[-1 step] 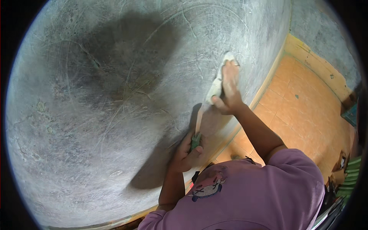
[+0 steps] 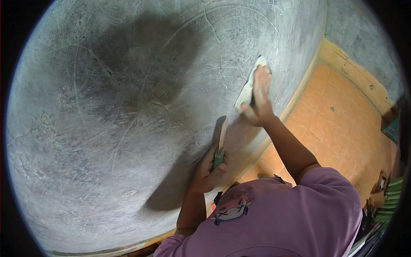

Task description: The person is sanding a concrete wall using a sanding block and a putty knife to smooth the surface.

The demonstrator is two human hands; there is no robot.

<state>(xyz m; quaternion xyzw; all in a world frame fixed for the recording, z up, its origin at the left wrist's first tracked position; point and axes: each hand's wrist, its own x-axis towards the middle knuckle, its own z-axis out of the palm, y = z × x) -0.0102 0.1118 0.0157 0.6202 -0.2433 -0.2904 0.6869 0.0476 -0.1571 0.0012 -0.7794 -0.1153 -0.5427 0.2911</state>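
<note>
My right hand (image 2: 262,92) lies against the grey wall (image 2: 128,145), fingers stretched over a pale cloth (image 2: 246,93) that looks folded and flat. The thumb presses on its lower end, and part of the cloth is hidden under the palm. Lower and to the left, my left hand (image 2: 207,171) is closed around the green handle of a knife (image 2: 219,156). Its narrow pale blade points up along the wall, tip below the cloth and apart from it.
The wall bears cracks and curved scratches, with dark shadows on it. Orange floor tiles (image 2: 338,111) lie to the right, bordered by a yellowish skirting (image 2: 357,70). Green slatted plastic (image 2: 394,195) and other items crowd the right edge.
My right hand has slid slightly up and to the right along the wall with the cloth. My left hand with the knife stays almost in place.
</note>
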